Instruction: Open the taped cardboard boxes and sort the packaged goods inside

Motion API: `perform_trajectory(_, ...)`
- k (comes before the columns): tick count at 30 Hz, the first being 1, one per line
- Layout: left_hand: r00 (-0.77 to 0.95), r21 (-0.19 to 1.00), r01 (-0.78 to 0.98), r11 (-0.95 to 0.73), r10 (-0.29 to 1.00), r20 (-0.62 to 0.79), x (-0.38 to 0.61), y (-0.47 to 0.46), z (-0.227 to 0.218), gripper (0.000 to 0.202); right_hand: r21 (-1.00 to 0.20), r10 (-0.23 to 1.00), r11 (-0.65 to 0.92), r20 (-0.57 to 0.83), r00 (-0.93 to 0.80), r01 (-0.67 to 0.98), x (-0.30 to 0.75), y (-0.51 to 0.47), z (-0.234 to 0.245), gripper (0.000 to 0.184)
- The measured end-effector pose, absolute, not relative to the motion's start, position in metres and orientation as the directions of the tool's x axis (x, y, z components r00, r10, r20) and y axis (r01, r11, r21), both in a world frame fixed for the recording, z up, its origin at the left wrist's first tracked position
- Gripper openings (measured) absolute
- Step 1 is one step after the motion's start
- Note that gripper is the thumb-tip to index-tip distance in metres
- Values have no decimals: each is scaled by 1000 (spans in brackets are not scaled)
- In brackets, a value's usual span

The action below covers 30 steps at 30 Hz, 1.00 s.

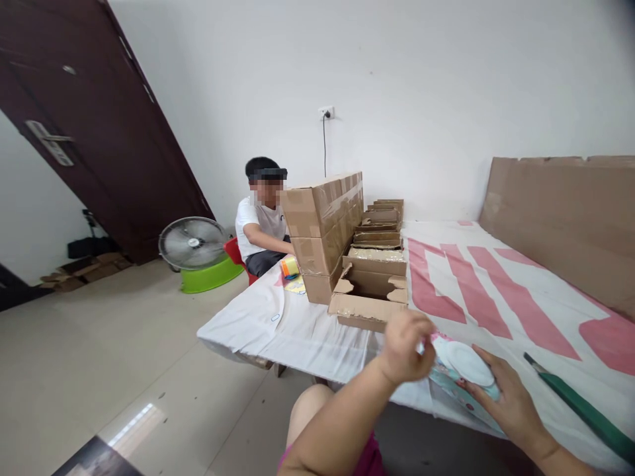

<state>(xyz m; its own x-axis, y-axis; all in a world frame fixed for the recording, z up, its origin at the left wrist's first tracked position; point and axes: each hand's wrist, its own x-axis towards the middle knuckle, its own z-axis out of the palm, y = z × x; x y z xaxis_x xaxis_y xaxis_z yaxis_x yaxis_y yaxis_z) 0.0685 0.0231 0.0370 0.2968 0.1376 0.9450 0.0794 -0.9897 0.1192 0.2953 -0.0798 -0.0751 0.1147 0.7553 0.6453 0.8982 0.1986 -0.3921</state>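
A light-blue pack of wet wipes with a white lid and some pink at its far end is held over the table's front edge. My right hand grips its near end, thumb and fingers on either side. At its far left end, my left hand has its fingers curled in on the pack's corner; they are slightly blurred. Just beyond my left hand stands an open cardboard box with its flaps up. To the right of my right hand lies a green utility knife, blade end pointing away.
Closed cardboard boxes are stacked in a wall, with several open boxes in a row beside it. Behind the stack sits a person near a colourful pack. A large cardboard sheet leans at right; a fan stands left.
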Motion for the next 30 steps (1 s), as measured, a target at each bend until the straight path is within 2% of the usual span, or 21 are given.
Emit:
perform_trajectory(2,575,76,19,-997,73,815,92,9,21,43,-399,739,224,665,112,889,296,-78,-75,54)
perform_trajectory(3,682,96,39,-995,97,725,100,5,13,47,-403,733,232,671,113,885,296,-78,-74,54)
perform_trajectory(5,797,193,166,-967,247,551,111,1,1,62,-405,734,226,668,119,886,295,-78,-73,54)
perform_trajectory(7,790,313,336,-888,446,420,115,2,-5,72,-397,740,205,661,124,894,294,-79,-71,55)
perform_trajectory(9,722,408,476,-779,611,324,115,6,-5,73,-380,734,196,668,122,904,293,-80,-71,54)
perform_trajectory(11,653,479,576,-663,725,218,112,9,-1,73,-362,726,201,679,110,910,292,-81,-71,54)
perform_trajectory(13,608,527,639,-560,788,100,108,12,4,77,-354,724,205,682,102,912,292,-81,-71,53)
perform_trajectory(16,577,534,705,-467,815,-49,104,14,10,83,-356,723,204,683,104,912,293,-79,-74,54)
perform_trajectory(19,558,461,770,-440,815,-154,102,15,15,84,-371,713,184,688,137,910,293,-80,-81,56)
perform_trajectory(23,570,419,788,-451,792,-220,101,18,19,85,-460,701,104,662,263,882,289,-91,-99,59)
perform_trajectory(26,586,456,766,-453,783,-208,100,21,17,86,-559,726,19,577,373,829,285,-107,-115,67)
perform_trajectory(30,572,510,755,-413,794,-205,99,22,13,80,-704,780,-123,367,507,699,277,-131,-131,77)
